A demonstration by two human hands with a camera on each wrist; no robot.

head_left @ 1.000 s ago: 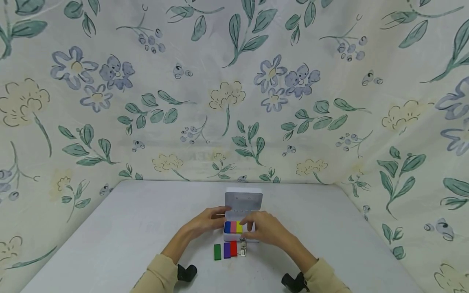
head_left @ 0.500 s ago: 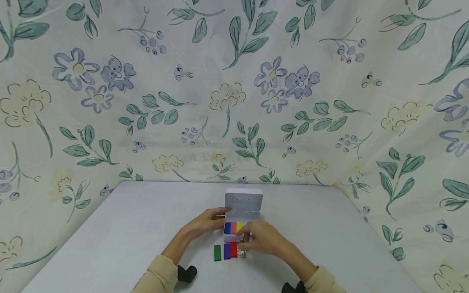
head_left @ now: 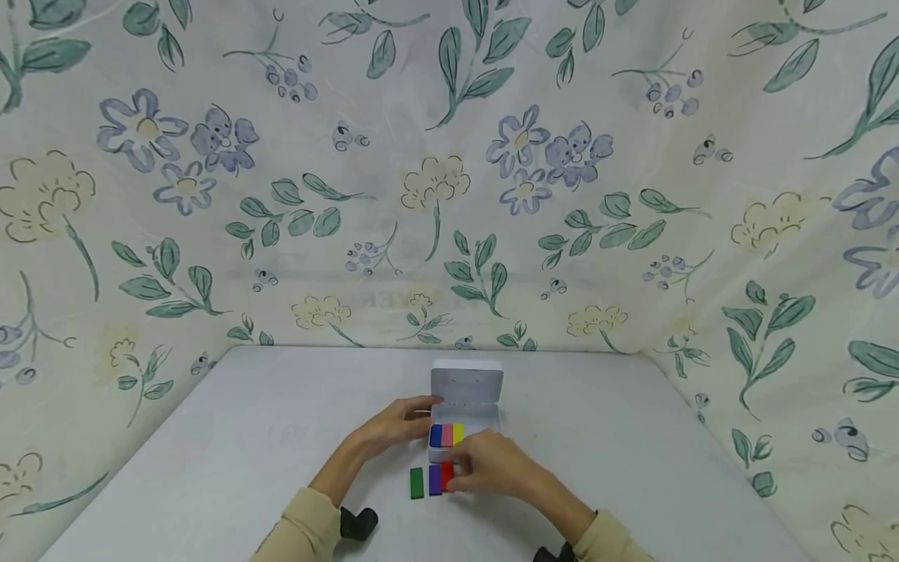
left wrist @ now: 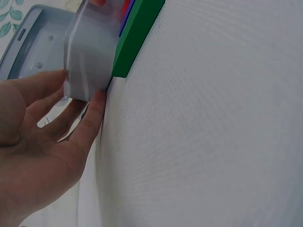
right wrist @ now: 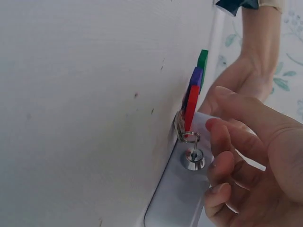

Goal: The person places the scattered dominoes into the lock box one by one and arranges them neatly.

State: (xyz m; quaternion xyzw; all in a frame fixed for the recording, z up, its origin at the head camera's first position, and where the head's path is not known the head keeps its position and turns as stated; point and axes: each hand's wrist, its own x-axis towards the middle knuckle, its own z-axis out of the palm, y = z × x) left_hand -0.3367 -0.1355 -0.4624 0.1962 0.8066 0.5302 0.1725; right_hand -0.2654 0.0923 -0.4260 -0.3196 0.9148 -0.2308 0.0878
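A small white lock box [head_left: 437,456] stands on the table with its lid [head_left: 467,385] up. Blue [head_left: 436,435], pink [head_left: 447,435] and yellow blocks [head_left: 458,434] lie side by side inside it. In front are a red block [head_left: 447,473], a purple block [head_left: 435,480] and a green block [head_left: 417,483]. My left hand [head_left: 393,425] rests its fingertips on the box's left end wall [left wrist: 92,52], fingers mostly straight. My right hand [right wrist: 251,156] hovers beside the red block, thumb and loosely bent fingers apart, holding nothing. A key in the lock [right wrist: 194,161] carries a metal ring [right wrist: 191,136].
The white table [head_left: 281,406] reaches back to a flower-printed cloth [head_left: 379,312] hanging behind and at the sides. A black wrist camera [head_left: 359,524] is strapped at the left sleeve [head_left: 302,523].
My right hand has moved from over the box down and to the left, to the red block in front. The left hand has kept its place at the box.
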